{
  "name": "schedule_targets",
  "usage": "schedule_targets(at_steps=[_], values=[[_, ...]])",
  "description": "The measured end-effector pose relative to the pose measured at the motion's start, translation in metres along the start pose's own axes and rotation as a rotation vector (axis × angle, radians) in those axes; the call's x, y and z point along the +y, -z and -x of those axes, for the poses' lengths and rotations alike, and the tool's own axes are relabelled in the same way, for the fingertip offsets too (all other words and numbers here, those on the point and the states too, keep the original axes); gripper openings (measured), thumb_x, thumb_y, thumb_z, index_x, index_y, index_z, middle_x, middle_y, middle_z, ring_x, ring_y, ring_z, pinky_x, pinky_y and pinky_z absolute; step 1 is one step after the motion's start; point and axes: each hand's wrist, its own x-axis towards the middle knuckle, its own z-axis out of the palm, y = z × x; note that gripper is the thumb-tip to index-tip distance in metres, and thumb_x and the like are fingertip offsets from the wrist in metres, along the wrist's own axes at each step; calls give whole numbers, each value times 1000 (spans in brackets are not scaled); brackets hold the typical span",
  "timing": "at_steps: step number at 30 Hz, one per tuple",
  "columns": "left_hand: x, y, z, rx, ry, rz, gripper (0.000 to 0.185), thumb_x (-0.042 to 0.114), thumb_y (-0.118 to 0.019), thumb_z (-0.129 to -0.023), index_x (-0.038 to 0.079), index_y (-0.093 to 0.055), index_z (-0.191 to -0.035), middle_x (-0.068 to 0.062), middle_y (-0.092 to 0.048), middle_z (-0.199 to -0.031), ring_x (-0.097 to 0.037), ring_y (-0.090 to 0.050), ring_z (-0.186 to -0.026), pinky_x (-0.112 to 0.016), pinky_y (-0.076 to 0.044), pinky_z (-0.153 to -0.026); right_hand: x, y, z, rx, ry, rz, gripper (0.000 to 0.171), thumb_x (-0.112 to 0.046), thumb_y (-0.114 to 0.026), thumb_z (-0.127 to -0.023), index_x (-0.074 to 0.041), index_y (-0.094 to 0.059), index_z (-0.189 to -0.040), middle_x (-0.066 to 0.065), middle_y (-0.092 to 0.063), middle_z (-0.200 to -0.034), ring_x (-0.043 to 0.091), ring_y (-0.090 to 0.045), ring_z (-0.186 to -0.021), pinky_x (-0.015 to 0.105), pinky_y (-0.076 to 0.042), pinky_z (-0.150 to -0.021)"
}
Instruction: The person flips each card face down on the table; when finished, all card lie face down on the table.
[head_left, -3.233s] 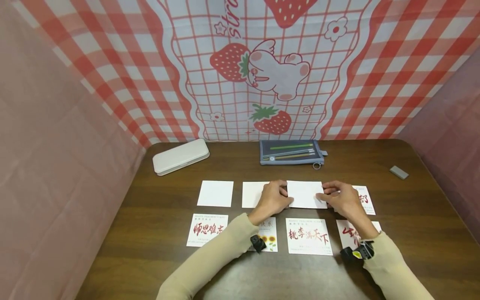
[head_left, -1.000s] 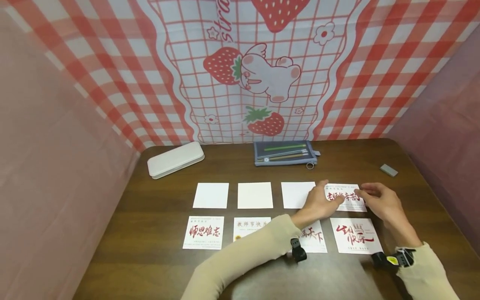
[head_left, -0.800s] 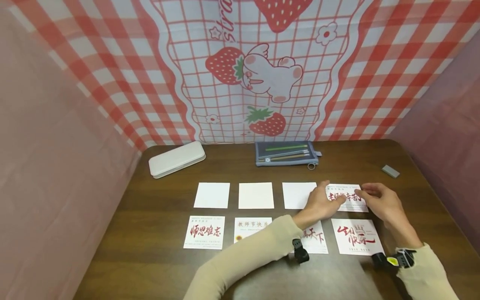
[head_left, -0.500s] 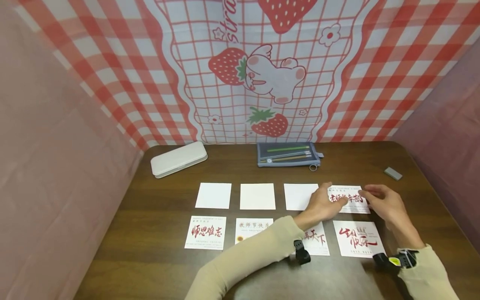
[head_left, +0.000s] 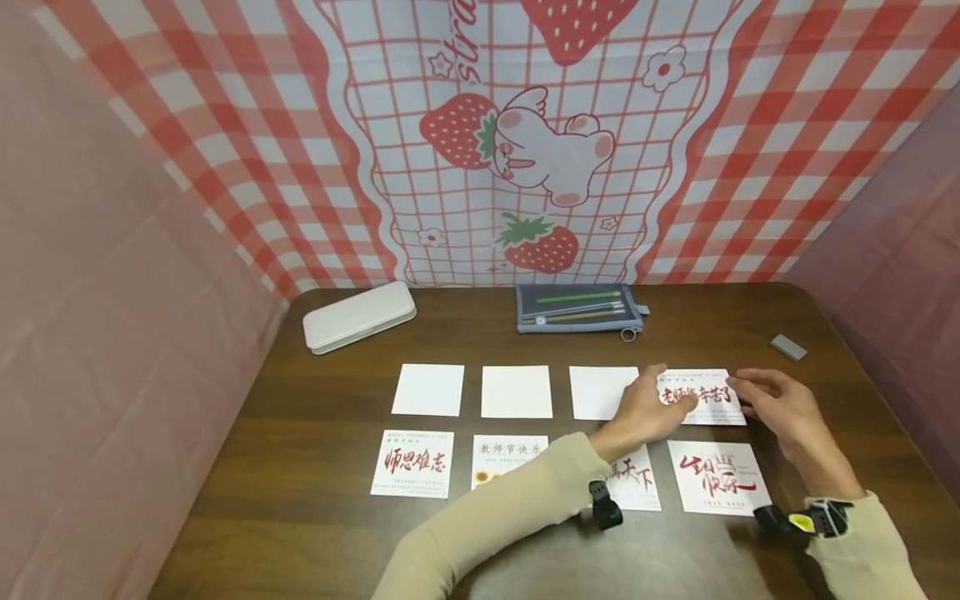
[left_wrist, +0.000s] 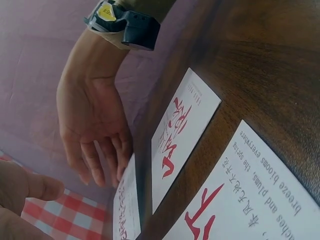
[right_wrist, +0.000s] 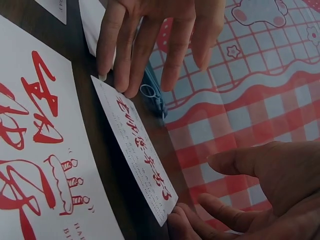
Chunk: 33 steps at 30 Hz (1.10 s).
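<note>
The printed card (head_left: 703, 397) with red writing lies flat on the table (head_left: 315, 517), at the right end of the far row, just right of a blank card (head_left: 602, 392). The left hand (head_left: 648, 408) rests on the printed card's left edge with its fingers straight and together, fingertips on the paper. The right hand (head_left: 776, 404) is at the card's right edge, fingers loosely spread and only slightly bent; in the right wrist view a fingertip seems to touch the card's near corner, though whether it presses or pinches the edge is hard to tell. Just in front of the printed card lies another red-lettered card (head_left: 717, 477). Behind it, toward the cloth backdrop, sits a pencil case (head_left: 580, 307), and well off to its right a small grey eraser (head_left: 788, 347).
</note>
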Motion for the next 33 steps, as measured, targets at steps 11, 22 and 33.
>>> schedule_targets(at_steps=[11, 22, 33], values=[[-1, -1, 2, -7, -100, -21, 55, 39, -72, -96, 21, -59, -145, 1, -68, -141, -10, -62, -130, -21, -49, -108, -23, 11, 12, 4, 75, -26, 57, -33, -61, -105, 9, -48, -140, -36, -58, -85, -12, -64, -77, 15, -58, -68], [0, -1, 5, -35, -120, 35, 51, 46, -57, -103, 21, -60, -148, 0, -70, -139, -9, -65, -126, -22, -50, -106, -24, 7, 12, -275, 100, -473, 15, -18, -57, -108, -27, -69, -111, -16, -74, -96, 0, -72, -85, 16, -60, -72], [1, 2, 6, -67, -111, 178, 47, 51, -55, -105, 23, -68, -140, 2, -73, -134, -3, -69, -112, -17, -54, -89, -19, -14, 12, -354, 71, -240, 44, -21, -49, -111, 9, -48, -143, -24, -67, -98, -4, -68, -91, 20, -63, -80]])
